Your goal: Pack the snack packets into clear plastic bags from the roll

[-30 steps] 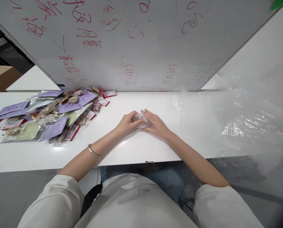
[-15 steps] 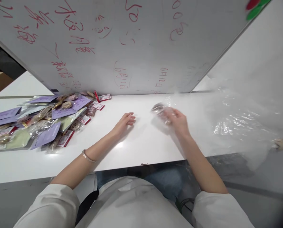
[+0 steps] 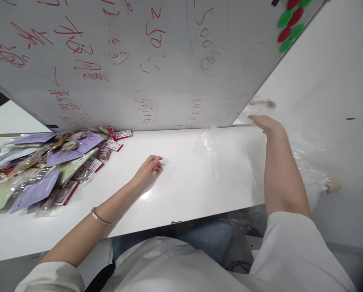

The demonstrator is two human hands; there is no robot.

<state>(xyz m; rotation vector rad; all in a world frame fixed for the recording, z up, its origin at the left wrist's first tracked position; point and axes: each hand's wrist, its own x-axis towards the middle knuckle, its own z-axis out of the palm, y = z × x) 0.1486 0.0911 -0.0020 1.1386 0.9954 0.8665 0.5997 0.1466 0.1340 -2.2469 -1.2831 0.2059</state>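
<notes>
White tabletop [image 3: 187,186] is lying under the loose, empty left hand [image 3: 146,168]; by its far edge, the right hand [image 3: 270,122], grip unclear, is needing care near a blurry packet [image 3: 263,103].

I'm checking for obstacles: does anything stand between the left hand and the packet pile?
Nothing visible stands between the left hand and the packet pile; only the white table shows across that gap.

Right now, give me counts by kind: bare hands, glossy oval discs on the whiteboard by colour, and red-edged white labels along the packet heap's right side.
Bare left hand and bare right hand: 2
Red-edged white rectangular labels: 4
Glossy red oval discs: 3
Glossy green oval discs: 4
Total: 13
</notes>
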